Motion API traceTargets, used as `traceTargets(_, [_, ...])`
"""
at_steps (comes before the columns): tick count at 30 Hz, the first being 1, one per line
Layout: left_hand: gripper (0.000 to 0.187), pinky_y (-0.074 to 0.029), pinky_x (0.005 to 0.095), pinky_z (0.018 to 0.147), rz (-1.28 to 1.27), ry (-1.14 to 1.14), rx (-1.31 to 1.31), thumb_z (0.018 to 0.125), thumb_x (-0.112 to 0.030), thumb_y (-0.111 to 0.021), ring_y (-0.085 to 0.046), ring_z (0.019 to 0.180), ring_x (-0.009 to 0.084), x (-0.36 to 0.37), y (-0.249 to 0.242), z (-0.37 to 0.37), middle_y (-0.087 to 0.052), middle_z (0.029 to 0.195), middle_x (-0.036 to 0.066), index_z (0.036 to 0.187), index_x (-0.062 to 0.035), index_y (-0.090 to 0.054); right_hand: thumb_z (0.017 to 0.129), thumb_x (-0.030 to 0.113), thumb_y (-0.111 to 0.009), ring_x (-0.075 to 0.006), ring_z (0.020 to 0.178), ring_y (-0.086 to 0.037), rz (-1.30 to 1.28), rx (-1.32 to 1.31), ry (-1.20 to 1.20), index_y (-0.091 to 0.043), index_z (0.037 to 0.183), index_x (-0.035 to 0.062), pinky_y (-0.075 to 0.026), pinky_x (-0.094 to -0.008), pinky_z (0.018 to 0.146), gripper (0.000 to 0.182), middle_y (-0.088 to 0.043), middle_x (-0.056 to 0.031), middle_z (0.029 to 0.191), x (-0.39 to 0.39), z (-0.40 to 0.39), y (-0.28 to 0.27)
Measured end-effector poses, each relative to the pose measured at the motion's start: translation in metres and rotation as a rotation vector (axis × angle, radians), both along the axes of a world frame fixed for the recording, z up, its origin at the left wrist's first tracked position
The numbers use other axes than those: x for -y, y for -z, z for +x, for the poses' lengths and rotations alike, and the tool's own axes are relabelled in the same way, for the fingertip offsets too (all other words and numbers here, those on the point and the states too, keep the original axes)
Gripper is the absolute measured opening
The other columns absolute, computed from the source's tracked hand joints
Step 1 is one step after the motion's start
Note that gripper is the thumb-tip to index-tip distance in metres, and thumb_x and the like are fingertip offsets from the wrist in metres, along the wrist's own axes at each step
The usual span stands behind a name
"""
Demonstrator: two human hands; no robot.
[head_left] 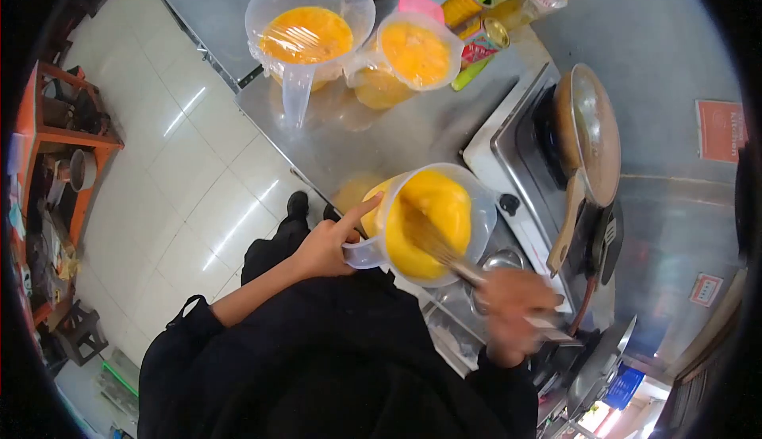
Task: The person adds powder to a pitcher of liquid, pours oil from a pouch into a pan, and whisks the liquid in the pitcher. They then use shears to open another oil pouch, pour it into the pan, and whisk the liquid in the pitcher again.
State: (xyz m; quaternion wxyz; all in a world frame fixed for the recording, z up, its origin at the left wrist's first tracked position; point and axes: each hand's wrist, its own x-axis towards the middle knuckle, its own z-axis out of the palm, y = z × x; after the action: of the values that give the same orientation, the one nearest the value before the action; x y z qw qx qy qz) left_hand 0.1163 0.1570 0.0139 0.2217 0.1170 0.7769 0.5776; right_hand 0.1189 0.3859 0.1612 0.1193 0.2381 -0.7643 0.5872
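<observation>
A translucent white plastic jug with a handle is seen at the front edge of the shiny steel counter, close before the person's body; whether its base is supported there cannot be told. Its mouth is turned upward, and a thick bright yellow liquid is contained in it. The jug's handle is gripped by the left hand: one finger is stretched against the wall, the others are curled at the handle. A metal wire whisk is held by the right hand, with its wires dipped in the liquid. This hand is blurred; its fingers are closed around the whisk's handle, but their separate positions cannot be told. Farther back, two similar jugs, a larger one and a smaller one, are placed side by side, with orange-yellow liquid inside.
</observation>
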Motion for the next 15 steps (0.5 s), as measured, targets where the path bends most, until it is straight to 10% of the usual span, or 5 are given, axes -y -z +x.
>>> traceTargets(3, [0.101, -0.049, 0.033, 0.063, 0.016, 0.04, 0.06, 0.056, 0.002, -0.067, -0.062, 0.068, 0.0298, 0.0, 0.001, -0.002, -0.063, 0.073, 0.014, 0.137, -0.024, -0.014, 0.082, 0.018, -0.046, -0.007, 0.049, -0.043, -0.14, -0.331, 0.122, -0.036, 0.069, 0.0094, -0.039, -0.0199, 0.047, 0.019, -0.046, -0.0021, 0.06, 0.006, 0.003, 0.003])
traceTargets(5, [0.1, -0.049, 0.033, 0.064, 0.015, 0.019, 0.046, 0.056, 0.002, -0.067, -0.062, 0.069, 0.0298, 0.002, 0.002, -0.003, -0.063, 0.073, 0.014, 0.137, -0.0237, -0.015, 0.082, 0.019, -0.045, -0.0061, 0.043, -0.039, 0.26, -0.463, 0.209, -0.032, 0.066, 0.0101, -0.036, -0.0192, 0.041, 0.023, -0.043, -0.001, 0.055, 0.0, 0.003, 0.017])
traceTargets(8, [0.1, -0.049, 0.033, 0.064, 0.003, 0.031, 0.055, 0.056, 0.001, -0.067, -0.062, 0.069, 0.0298, 0.001, -0.002, -0.002, -0.064, 0.074, 0.014, 0.137, -0.0231, -0.015, 0.084, 0.021, -0.046, -0.0055, 0.038, -0.035, 0.097, 0.112, 0.122, -0.033, 0.066, 0.0087, -0.032, -0.0188, 0.037, 0.025, -0.04, -0.0002, 0.051, 0.001, 0.007, 0.012])
traceTargets(11, [0.1, -0.049, 0.0327, 0.063, 0.006, 0.056, 0.037, 0.056, 0.001, -0.067, -0.062, 0.067, 0.0299, -0.001, -0.003, -0.008, -0.064, 0.073, 0.014, 0.137, -0.0226, -0.014, 0.085, 0.024, -0.048, -0.0068, 0.042, -0.041, -0.654, -0.411, 0.176, -0.042, 0.073, 0.0037, -0.034, -0.0197, 0.04, 0.024, -0.047, -0.0012, 0.056, 0.003, 0.008, 0.012])
traceTargets(15, [0.1, -0.049, 0.032, 0.062, 0.003, 0.073, 0.068, 0.055, 0.0, -0.067, -0.062, 0.064, 0.0298, -0.001, -0.001, -0.005, -0.063, 0.069, 0.013, 0.137, -0.0222, -0.014, 0.081, 0.016, -0.049, -0.005, 0.044, -0.04, -0.087, 0.068, 0.061, -0.045, 0.068, 0.0066, -0.032, -0.0181, 0.042, 0.017, -0.044, 0.0016, 0.053, -0.007, -0.005, 0.004])
